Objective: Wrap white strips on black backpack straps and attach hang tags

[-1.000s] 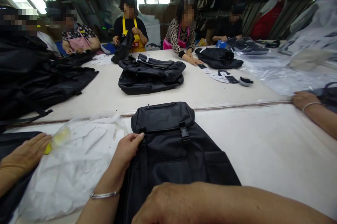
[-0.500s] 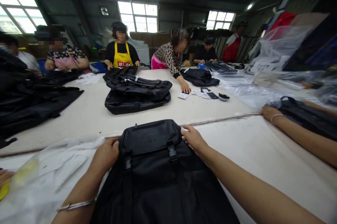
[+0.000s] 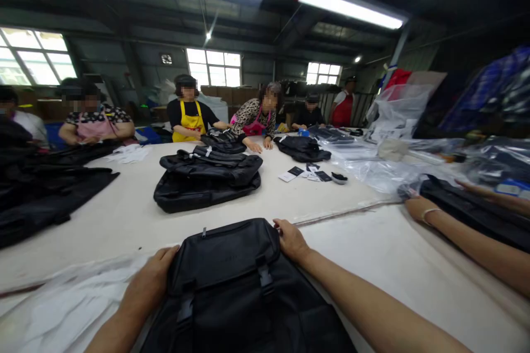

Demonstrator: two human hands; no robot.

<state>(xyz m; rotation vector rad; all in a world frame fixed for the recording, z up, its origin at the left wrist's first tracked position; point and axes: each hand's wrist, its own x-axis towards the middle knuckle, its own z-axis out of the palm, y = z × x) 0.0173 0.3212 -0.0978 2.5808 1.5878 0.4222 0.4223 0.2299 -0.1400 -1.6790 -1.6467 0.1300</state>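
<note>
A black backpack (image 3: 244,298) lies front side up before me on the white table. Its top flap has a zip pull at the left corner, and two straps with buckles run down the front. My left hand (image 3: 151,273) grips the flap's left edge, with the fingers partly hidden behind it. At the upper right corner, my right hand (image 3: 292,238) is closed round the side of the backpack, its fingertips against the black material. The lower end of the backpack runs out of view.
Stacked black bags (image 3: 207,184) lie across the table (image 3: 290,204). Cards (image 3: 308,173) and a small dish (image 3: 339,178) are right of them. White sheets in plastic (image 3: 78,298) lie at my left. A co-worker's hands (image 3: 418,209) hold a bag at right; several people stand opposite.
My view has tilted up, bringing ceiling lights into sight. Both my hands stay on the backpack. The co-worker opposite in the leopard-print top has drawn a hand back from the cards.
</note>
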